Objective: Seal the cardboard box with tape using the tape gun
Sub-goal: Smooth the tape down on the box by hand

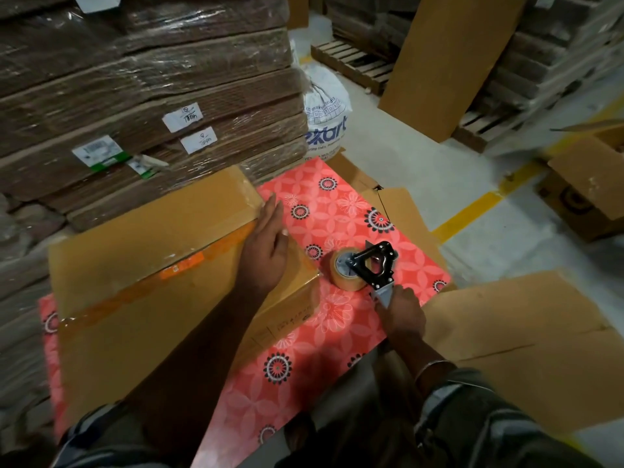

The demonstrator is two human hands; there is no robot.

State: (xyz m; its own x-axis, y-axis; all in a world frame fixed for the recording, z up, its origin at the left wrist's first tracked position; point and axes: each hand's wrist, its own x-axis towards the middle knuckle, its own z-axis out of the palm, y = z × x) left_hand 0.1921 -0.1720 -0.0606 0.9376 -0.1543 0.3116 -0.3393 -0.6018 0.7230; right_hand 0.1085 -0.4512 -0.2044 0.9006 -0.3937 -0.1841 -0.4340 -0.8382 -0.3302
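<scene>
A brown cardboard box (pixel 152 251) lies on a red flowered table (pixel 337 211), its flaps closed, with an orange and clear tape strip along the top seam. My left hand (pixel 266 251) rests flat on the box's right end, fingers straight. To the right of the box a black tape gun (pixel 371 268) with a roll of clear tape sits on the table. My right hand (pixel 401 314) grips its handle from the near side.
A tall wrapped stack of flat cardboard (pixel 145 96) stands behind the table. Flat cardboard sheets (pixel 526 339) lie at the right. A white sack (pixel 326 106), wooden pallets (pixel 354 62) and an open box (pixel 587 184) are on the floor beyond.
</scene>
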